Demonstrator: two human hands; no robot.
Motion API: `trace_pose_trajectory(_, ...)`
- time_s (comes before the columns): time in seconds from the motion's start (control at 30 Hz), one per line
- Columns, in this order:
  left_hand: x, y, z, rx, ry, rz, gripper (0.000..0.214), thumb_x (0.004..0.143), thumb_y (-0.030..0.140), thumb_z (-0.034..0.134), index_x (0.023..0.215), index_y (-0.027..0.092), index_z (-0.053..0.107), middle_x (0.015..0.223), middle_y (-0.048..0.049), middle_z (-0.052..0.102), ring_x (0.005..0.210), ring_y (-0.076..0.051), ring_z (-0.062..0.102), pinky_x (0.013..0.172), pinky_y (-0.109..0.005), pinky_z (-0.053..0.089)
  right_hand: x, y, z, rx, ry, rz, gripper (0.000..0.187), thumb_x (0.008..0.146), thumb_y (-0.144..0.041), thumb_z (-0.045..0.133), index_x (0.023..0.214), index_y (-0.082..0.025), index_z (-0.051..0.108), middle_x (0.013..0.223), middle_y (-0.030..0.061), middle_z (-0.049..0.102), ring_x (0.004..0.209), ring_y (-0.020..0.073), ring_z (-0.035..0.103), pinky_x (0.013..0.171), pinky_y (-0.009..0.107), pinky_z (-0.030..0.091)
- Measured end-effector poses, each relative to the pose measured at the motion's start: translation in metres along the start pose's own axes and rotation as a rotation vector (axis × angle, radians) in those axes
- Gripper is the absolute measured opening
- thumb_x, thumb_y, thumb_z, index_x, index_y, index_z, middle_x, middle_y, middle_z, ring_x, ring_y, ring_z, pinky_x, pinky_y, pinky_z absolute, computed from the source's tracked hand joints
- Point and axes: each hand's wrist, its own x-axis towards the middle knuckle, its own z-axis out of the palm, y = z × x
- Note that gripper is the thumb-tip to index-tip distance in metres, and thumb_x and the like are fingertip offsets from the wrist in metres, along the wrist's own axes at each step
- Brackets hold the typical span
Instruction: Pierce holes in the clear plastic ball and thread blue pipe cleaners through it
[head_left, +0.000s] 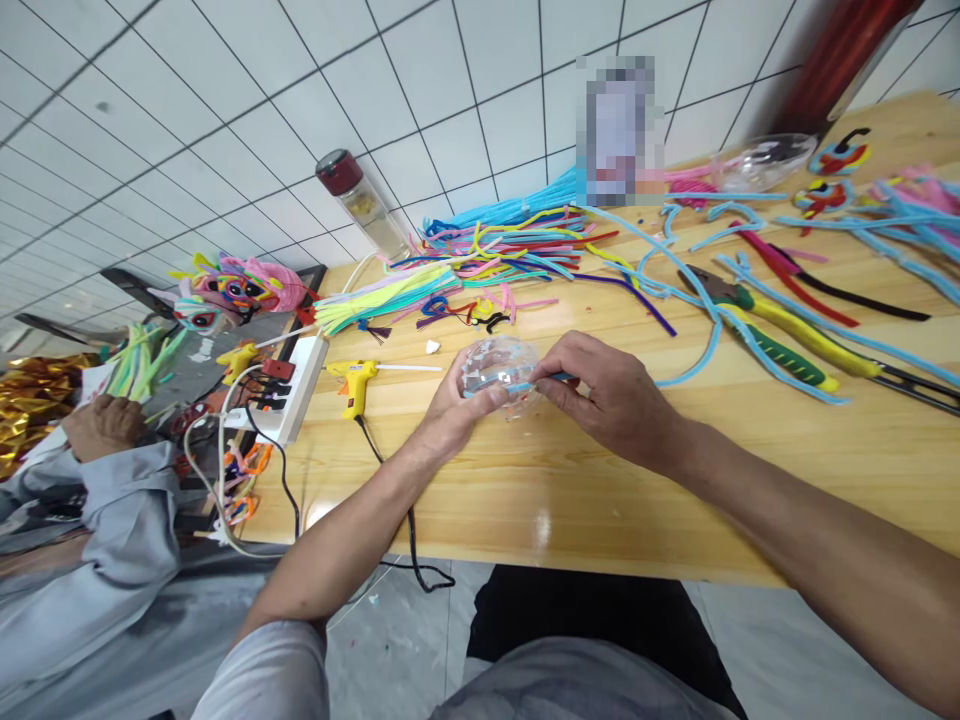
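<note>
A clear plastic ball (pixel 501 360) with pale patches on it is held over the wooden table by my left hand (pixel 465 390), whose fingers curve round its near left side. My right hand (pixel 611 395) is closed in a pinch at the ball's right side, on a light blue pipe cleaner (pixel 551 380). The pipe cleaner runs across the front of the ball, under my left thumb. Left of my hands, a yellow hot glue gun (pixel 355 385) lies with a white glue stick in its back. A small white piece (pixel 433 347) rests behind it.
Bundles of coloured pipe cleaners (pixel 510 240) lie along the wall beside a glass bottle (pixel 364 205). Green-and-yellow pliers (pixel 780 350) and loose blue strands are at right. A power strip (pixel 304 385) with cords stands left, near another person's hand (pixel 105 425).
</note>
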Motion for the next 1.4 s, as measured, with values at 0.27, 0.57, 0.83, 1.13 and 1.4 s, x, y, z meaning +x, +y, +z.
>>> trace_pose_trajectory(0.27, -0.0003, -0.0009, -0.0003, 0.015, -0.005, 0.012, 0.083, 0.059, 0.048, 0.096, 0.130, 0.024, 0.062, 0.129, -0.0081, 0.071, 0.121, -0.030, 0.067, 0.103, -0.042, 0.054, 0.0004, -0.0009, -0.0009, 0.008, -0.004, 0.023, 0.009, 0.100, -0.021, 0.060, 0.094, -0.022, 0.067, 0.089, 0.0032, 0.067, 0.076, 0.0160, 0.062, 0.069, 0.029, 0.047)
trace_pose_trajectory(0.57, -0.0005, -0.0022, -0.0019, 0.024, -0.023, 0.018, 0.081, 0.060, 0.049, 0.095, 0.130, 0.025, 0.061, 0.129, -0.0076, 0.071, 0.121, -0.030, 0.067, 0.105, -0.042, 0.053, 0.0009, -0.0009, 0.0000, 0.011, -0.001, 0.023, 0.009, 0.100, -0.023, 0.060, 0.094, -0.022, 0.067, 0.088, 0.0032, 0.067, 0.076, 0.0158, 0.061, 0.069, 0.029, 0.048)
trace_pose_trajectory(0.83, 0.0000, -0.0028, -0.0027, 0.030, -0.013, 0.019, 0.085, 0.059, 0.050, 0.096, 0.132, 0.025, 0.060, 0.130, -0.0074, 0.070, 0.123, -0.030, 0.066, 0.107, -0.043, 0.052, 0.0000, -0.0005, -0.0005, 0.003, -0.002, 0.025, 0.009, 0.099, -0.021, 0.060, 0.093, -0.021, 0.067, 0.088, 0.0031, 0.067, 0.077, 0.0161, 0.062, 0.069, 0.029, 0.047)
trace_pose_trajectory(1.13, -0.0004, -0.0036, -0.0031, 0.044, -0.023, 0.030, 0.082, 0.061, 0.051, 0.095, 0.131, 0.026, 0.060, 0.131, -0.0079, 0.070, 0.124, -0.031, 0.065, 0.108, -0.045, 0.050, 0.0005, -0.0012, -0.0011, 0.000, -0.005, 0.029, 0.010, 0.099, -0.021, 0.059, 0.093, -0.022, 0.067, 0.087, 0.0029, 0.067, 0.076, 0.0162, 0.062, 0.069, 0.029, 0.048)
trace_pose_trajectory(1.4, -0.0001, -0.0034, -0.0025, 0.027, -0.010, 0.021, 0.084, 0.058, 0.050, 0.096, 0.130, 0.025, 0.061, 0.130, -0.0079, 0.071, 0.124, -0.031, 0.066, 0.108, -0.044, 0.051, 0.0002, -0.0006, -0.0004, 0.005, -0.010, 0.043, 0.010, 0.099, -0.021, 0.059, 0.092, -0.022, 0.067, 0.088, 0.0032, 0.067, 0.076, 0.0163, 0.061, 0.069, 0.030, 0.048)
